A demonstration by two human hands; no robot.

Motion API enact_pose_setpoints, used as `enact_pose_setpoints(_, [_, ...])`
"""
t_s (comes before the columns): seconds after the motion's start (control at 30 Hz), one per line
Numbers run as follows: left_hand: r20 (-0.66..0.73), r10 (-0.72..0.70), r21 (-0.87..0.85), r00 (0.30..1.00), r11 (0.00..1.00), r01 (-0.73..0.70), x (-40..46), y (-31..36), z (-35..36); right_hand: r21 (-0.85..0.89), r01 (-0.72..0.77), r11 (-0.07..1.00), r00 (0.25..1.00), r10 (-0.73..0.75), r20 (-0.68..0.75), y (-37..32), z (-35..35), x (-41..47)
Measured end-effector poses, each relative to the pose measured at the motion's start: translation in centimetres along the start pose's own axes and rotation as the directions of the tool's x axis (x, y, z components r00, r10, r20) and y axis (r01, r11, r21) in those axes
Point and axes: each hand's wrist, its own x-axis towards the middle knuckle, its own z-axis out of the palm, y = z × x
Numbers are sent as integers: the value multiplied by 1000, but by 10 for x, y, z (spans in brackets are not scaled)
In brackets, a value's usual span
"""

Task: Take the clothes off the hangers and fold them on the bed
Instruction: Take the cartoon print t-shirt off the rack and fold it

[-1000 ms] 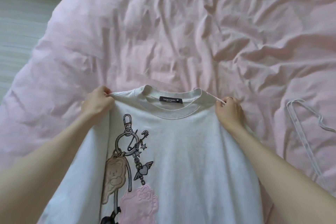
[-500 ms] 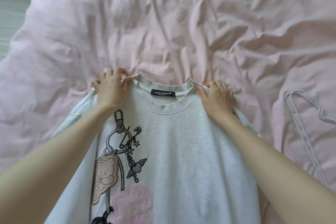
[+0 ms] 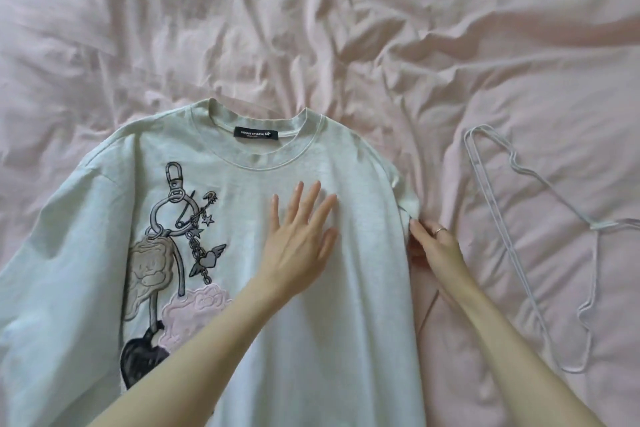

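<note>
Now — 1 tee (image 3: 346, 305) | 1 hanger (image 3: 498, 215) | 2 hands — bed (image 3: 346, 28)

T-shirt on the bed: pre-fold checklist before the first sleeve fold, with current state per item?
1. T-shirt off the hanger: ok, the hanger lies apart on the sheet to the right.
2. Shirt lying print side up, collar away from the person: ok.
3. Chest smoothed: ok, left hand rests flat on it, fingers straight.
4. Right sleeve edge held: cannot tell, right hand is at the side seam, fingers curled, grip hidden.
5. Left sleeve spread flat: not ok, it looks bunched toward the left edge.
6. Hem straight: cannot tell, out of frame.
</note>
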Motion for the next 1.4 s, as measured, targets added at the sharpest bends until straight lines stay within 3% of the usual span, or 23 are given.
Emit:
enact_pose_setpoints(0.13, [106, -94, -62, 990, 993, 101, -17, 7, 17, 86, -2, 996, 990, -10, 141, -3, 5, -6])
enact_pose_setpoints(0.33, [146, -169, -121, 975, 975, 187, -12, 16, 11, 263, -13, 965, 1000, 15, -2, -25, -13, 0])
enact_pose_setpoints(0.4, [146, -178, -104, 973, 975, 194, -11, 18, 12, 101, 112, 989, 983, -95, -159, -31, -39, 4])
enact_pose_setpoints(0.5, [118, -189, -40, 975, 980, 195, -10, 22, 14, -369, 213, 905, 894, -333, -300, -45, -81, 13])
enact_pose_setpoints(0.6, [91, -194, 24, 977, 981, 193, -8, 27, 15, -490, 210, 846, 795, -439, -418, -57, -116, 26])
enact_pose_setpoints(0.7, [112, -216, 50, 970, 976, 212, -4, 31, 18, -226, 203, 953, 868, -282, -408, -51, -129, 35])
enact_pose_setpoints(0.8, [120, -225, 59, 967, 974, 219, -2, 32, 21, -57, 17, 998, 937, -36, -349, -30, -129, 34])
enact_pose_setpoints(0.83, [118, -223, 66, 968, 974, 217, -2, 30, 22, 34, -60, 998, 952, 68, -300, -25, -130, 34])
enact_pose_setpoints(0.9, [131, -223, 106, 966, 972, 210, -3, 26, 25, 246, -223, 943, 967, 246, -67, -19, -135, 35])
enact_pose_setpoints(0.97, [146, -230, 159, 962, 965, 207, -4, 23, 28, 307, -262, 915, 965, 246, 91, -22, -141, 30])
enact_pose_setpoints(1.0, [146, -237, 171, 960, 962, 212, -5, 23, 30, 320, -229, 919, 973, 217, 72, -24, -144, 31])
enact_pose_setpoints(1.07, [147, -253, 168, 956, 959, 228, -5, 26, 33, 366, -49, 929, 987, 101, -123, -23, -153, 32])
enact_pose_setpoints(1.13, [143, -258, 165, 955, 958, 234, -5, 28, 35, 454, 93, 886, 973, 16, -230, -24, -161, 28])
enact_pose_setpoints(1.23, [121, -271, 159, 955, 955, 251, -5, 33, 35, 568, 133, 812, 987, -59, -148, -17, -161, 21])
enact_pose_setpoints(1.3, [88, -259, 152, 962, 958, 244, -5, 38, 37, 534, 120, 837, 990, -59, -130, -6, -154, 14])
enact_pose_setpoints(1.4, [39, -124, 216, 992, 970, 113, -5, 49, 40, 402, 87, 911, 987, -25, -158, 23, -143, 9])
